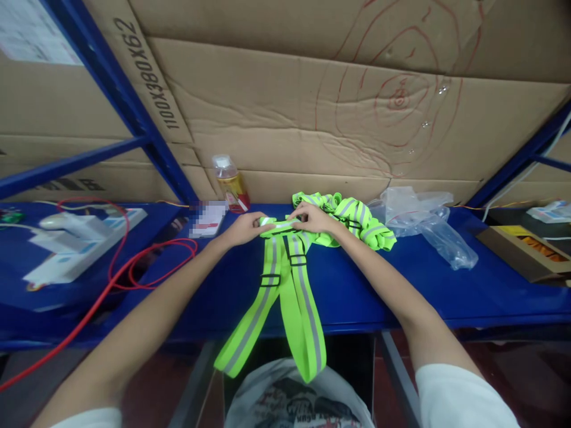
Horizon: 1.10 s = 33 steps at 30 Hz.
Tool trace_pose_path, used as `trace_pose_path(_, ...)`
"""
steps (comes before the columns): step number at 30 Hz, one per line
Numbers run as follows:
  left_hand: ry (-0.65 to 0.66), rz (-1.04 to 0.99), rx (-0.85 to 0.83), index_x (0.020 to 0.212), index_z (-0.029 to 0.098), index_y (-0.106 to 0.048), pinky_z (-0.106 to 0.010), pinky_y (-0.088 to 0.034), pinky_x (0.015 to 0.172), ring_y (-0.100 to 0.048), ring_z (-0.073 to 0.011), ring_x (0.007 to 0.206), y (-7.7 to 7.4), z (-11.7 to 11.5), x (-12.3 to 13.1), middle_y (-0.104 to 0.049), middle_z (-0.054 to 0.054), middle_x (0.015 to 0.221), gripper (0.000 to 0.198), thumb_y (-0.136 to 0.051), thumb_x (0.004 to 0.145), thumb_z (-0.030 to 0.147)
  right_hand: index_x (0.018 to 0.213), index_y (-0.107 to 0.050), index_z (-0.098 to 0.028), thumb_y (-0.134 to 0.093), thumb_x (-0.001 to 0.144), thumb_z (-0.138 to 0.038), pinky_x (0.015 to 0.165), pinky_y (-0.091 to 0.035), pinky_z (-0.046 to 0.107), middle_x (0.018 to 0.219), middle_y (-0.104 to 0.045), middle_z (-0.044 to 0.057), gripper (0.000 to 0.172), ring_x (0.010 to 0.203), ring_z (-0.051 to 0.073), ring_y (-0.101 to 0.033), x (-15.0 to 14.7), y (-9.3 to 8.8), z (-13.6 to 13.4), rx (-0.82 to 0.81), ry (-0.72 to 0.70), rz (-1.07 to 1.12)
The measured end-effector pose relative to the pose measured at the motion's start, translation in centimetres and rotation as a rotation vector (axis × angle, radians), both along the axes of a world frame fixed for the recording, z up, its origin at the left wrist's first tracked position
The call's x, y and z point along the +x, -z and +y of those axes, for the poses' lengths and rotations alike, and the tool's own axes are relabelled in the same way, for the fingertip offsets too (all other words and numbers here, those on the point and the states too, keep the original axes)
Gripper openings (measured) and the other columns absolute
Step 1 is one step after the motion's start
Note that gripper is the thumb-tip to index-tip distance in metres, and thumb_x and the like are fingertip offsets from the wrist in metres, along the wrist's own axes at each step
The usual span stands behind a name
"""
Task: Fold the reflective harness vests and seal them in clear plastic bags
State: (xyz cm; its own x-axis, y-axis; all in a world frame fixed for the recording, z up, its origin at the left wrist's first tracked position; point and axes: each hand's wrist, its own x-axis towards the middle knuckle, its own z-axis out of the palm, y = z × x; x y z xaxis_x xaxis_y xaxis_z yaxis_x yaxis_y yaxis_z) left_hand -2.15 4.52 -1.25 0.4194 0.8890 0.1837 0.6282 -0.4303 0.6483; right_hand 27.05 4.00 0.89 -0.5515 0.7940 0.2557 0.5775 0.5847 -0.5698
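A neon-green reflective strap vest (289,285) with grey stripes and black buckles lies across the blue shelf (401,285), its long straps hanging over the front edge. My left hand (247,227) pinches the top end of the straps on the left. My right hand (312,218) grips the same folded top end on the right. A heap of more neon-green reflective straps (357,223) lies just behind and to the right of my right hand.
A bottle of yellow liquid (231,184) stands against the cardboard back wall. Clear plastic bags (428,223) lie to the right, an open cardboard box (524,252) farther right. Red cable (134,270) and white devices (75,244) sit left. A bag (285,401) lies below the shelf.
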Motion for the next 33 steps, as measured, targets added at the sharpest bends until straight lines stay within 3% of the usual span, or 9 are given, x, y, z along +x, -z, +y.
trace_pose_path(3,0.065,-0.024,-0.006,0.104,0.017,-0.07,-0.024,-0.032,0.06,-0.046,-0.0141,0.063,-0.3,-0.2,-0.4,-0.055,0.004,0.071,0.059,-0.076,0.079,0.071,0.144,-0.07,-0.018,-0.089,0.085,-0.029,0.077,-0.051,0.027,0.128,-0.067,0.009,0.063,0.08,0.012,-0.061,-0.1,-0.1,0.2,-0.086,0.014,0.033)
trace_pose_path(6,0.094,-0.019,0.03,0.103,0.018,-0.068,-0.024,-0.033,0.06,-0.047,-0.0143,0.064,-0.5,-0.2,-0.5,-0.055,0.004,0.073,0.056,-0.078,0.079,0.068,0.148,-0.065,-0.013,-0.093,0.081,-0.034,0.076,-0.048,0.026,0.118,-0.071,0.009,0.076,0.082,0.014,-0.061,-0.2,-0.6,-0.1,-0.139,0.045,-0.023)
trace_pose_path(11,0.116,0.068,0.16,0.111,0.018,-0.064,-0.026,-0.036,0.065,-0.052,-0.016,0.069,-1.3,-0.8,-0.4,-0.058,0.002,0.08,0.052,-0.077,0.083,0.061,0.121,-0.074,-0.012,-0.09,0.082,-0.038,0.069,-0.037,0.025,0.085,-0.064,-0.002,0.05,0.074,0.015,-0.055,-0.4,-1.8,-0.8,-0.141,0.018,-0.154)
trace_pose_path(16,0.222,0.095,0.329,0.099,0.02,-0.058,-0.028,-0.039,0.074,-0.054,-0.0187,0.081,-2.6,-2.0,0.0,-0.057,-0.001,0.092,0.032,-0.074,0.082,0.041,0.111,-0.065,-0.018,-0.084,0.077,-0.03,0.074,-0.033,0.026,0.096,-0.064,-0.001,0.04,0.083,0.017,-0.053,-1.4,-2.7,-2.2,0.076,-0.036,-0.213)
trace_pose_path(20,0.299,0.15,0.318,0.081,0.022,-0.045,-0.029,-0.035,0.072,-0.047,-0.0182,0.077,-2.8,-2.2,0.0,-0.047,0.001,0.084,0.026,-0.07,0.077,0.029,0.106,-0.063,-0.02,-0.079,0.081,-0.027,0.074,-0.031,0.026,0.101,-0.064,0.002,0.03,0.085,0.018,-0.052,-2.4,-3.4,-3.6,0.198,-0.096,-0.296)
trace_pose_path(22,0.314,0.174,0.292,0.078,0.023,-0.04,-0.029,-0.033,0.07,-0.044,-0.0177,0.074,-2.7,-2.2,-0.1,-0.044,0.002,0.081,0.029,-0.069,0.078,0.027,0.103,-0.064,-0.02,-0.081,0.084,-0.035,0.074,-0.032,0.026,0.097,-0.065,0.001,0.03,0.083,0.018,-0.052,-2.5,-3.8,-3.9,0.148,-0.144,-0.281)
trace_pose_path(27,0.339,0.203,0.253,0.077,0.022,-0.043,-0.03,-0.031,0.068,-0.043,-0.0166,0.071,-2.8,-2.5,-0.1,-0.045,0.001,0.083,0.032,-0.071,0.086,0.035,0.099,-0.07,-0.021,-0.081,0.09,-0.055,0.072,-0.038,0.027,0.087,-0.071,0.0,0.036,0.077,0.016,-0.059,-1.6,-4.3,-3.3,-0.168,-0.184,-0.146)
trace_pose_path(30,0.383,0.18,0.158,0.074,0.021,-0.046,-0.029,-0.032,0.066,-0.042,-0.0152,0.07,-3.3,-2.7,-0.1,-0.044,0.001,0.082,0.048,-0.081,0.084,0.053,0.099,-0.071,-0.021,-0.089,0.082,-0.052,0.069,-0.038,0.026,0.083,-0.07,-0.003,0.039,0.072,0.015,-0.058,-1.5,-3.9,-3.1,-0.229,-0.158,-0.157)
trace_pose_path(33,0.412,0.169,-0.007,0.075,0.019,-0.059,-0.027,-0.035,0.063,-0.045,-0.0137,0.069,-3.8,-2.7,-0.6,-0.048,0.0,0.084,0.049,-0.081,0.085,0.062,0.106,-0.07,-0.02,-0.096,0.074,-0.041,0.067,-0.038,0.024,0.086,-0.067,-0.004,0.046,0.07,0.013,-0.055,-2.0,-3.5,-3.4,-0.227,-0.117,-0.234)
